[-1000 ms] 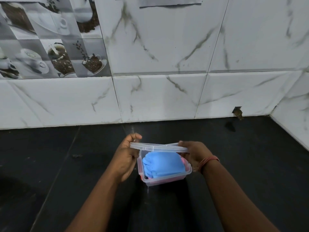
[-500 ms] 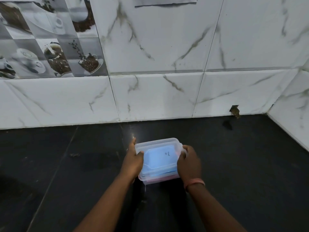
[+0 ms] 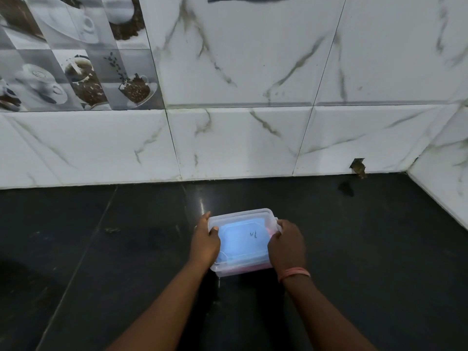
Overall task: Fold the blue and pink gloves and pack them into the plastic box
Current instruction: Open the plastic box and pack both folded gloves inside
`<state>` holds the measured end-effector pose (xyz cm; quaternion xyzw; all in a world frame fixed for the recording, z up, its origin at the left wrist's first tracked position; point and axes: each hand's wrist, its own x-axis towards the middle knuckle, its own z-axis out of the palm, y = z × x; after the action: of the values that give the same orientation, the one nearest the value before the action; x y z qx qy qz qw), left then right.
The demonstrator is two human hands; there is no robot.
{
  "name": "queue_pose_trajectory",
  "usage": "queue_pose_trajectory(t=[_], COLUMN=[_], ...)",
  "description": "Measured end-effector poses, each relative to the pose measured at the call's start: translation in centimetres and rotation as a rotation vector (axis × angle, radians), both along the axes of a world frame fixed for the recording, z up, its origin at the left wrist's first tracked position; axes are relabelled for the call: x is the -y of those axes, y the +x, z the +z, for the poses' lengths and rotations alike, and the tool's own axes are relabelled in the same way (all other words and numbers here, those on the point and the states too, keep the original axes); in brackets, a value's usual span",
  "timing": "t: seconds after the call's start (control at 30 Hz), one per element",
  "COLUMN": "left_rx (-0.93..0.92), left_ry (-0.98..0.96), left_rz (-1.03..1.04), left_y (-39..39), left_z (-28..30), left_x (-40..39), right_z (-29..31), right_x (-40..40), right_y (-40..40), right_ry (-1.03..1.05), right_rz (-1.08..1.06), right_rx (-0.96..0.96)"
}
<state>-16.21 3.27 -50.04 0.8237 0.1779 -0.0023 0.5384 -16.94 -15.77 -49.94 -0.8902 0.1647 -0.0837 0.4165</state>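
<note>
A clear plastic box [image 3: 243, 271] stands on the black counter, with its clear lid [image 3: 240, 217] lying flat on top. Through the lid the blue glove [image 3: 240, 245] shows as a pale blue patch. A strip of the pink glove [image 3: 249, 267] shows through the front wall near the bottom. My left hand [image 3: 205, 240] grips the box's left side, thumb on the lid. My right hand [image 3: 287, 245] grips the right side, fingers over the lid's edge.
The black counter [image 3: 101, 249] runs to a white marble-tiled wall [image 3: 240, 143] behind and a side wall [image 3: 445, 178] on the right. A small hole [image 3: 357, 167] is broken in the tiles at the back right. Coffee-cup picture tiles [image 3: 76, 59] are at the upper left.
One second ago both hands held the lid raised over the box with the blue glove bare. The lid has come down onto the box, and both hands now press at its sides.
</note>
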Motion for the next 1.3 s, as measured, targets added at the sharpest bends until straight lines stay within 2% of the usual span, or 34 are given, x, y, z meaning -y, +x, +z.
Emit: queue_pose_trajectory(t=[0.1,0.2,0.33,0.47,0.63,0.7,0.77,0.83,0.93,1.07,1.23,1.3], left_rx=[0.007,0.048,0.096,0.03,-0.069,-0.122,-0.186,-0.201,-0.208,-0.191,-0.097,-0.065], left_ry=[0.016,0.044,0.148,0.184,0.19,0.213,0.216,0.126,-0.122,-0.284,-0.355,-0.337], left_rz=[0.026,0.048,0.062,0.034,0.028,0.088,0.237,0.331,0.235,0.24,0.224,0.235], left_y=[0.2,-0.3,-0.5,0.4,1.8,2.0,1.3,0.4,-0.3,2.1,8.5,11.4], left_z=[-0.6,-1.4,-3.0,-3.3,-2.5,-1.9,-1.2,-0.9,-0.5,0.3,2.6,2.9], left_x=[0.2,0.3,0.5,0.4,0.0,-0.1,-0.4,-0.8,-1.6,-2.3,-0.8,-0.4], right_z=[-0.2,-1.1,-2.8,-2.3,-0.5,0.0,0.3,0.4,0.4,1.2,2.8,2.6], right_x=[-0.1,-0.3,-0.2,0.0,0.0,0.2,0.6,1.2,2.3,3.3,3.1,2.8], right_y=[0.3,-0.8,-1.3,-0.8,0.5,1.0,1.4,1.7,2.4,5.1,11.5,14.2], right_ry=[-0.048,-0.121,-0.098,-0.14,-0.279,-0.299,-0.262,-0.119,0.106,0.102,0.11,0.143], right_rz=[0.02,0.054,0.048,0.039,0.087,0.098,0.113,0.114,0.089,0.143,0.06,0.06], right_rx=[-0.027,0.038,0.069,0.073,-0.068,-0.113,-0.157,-0.184,-0.256,-0.264,-0.111,-0.108])
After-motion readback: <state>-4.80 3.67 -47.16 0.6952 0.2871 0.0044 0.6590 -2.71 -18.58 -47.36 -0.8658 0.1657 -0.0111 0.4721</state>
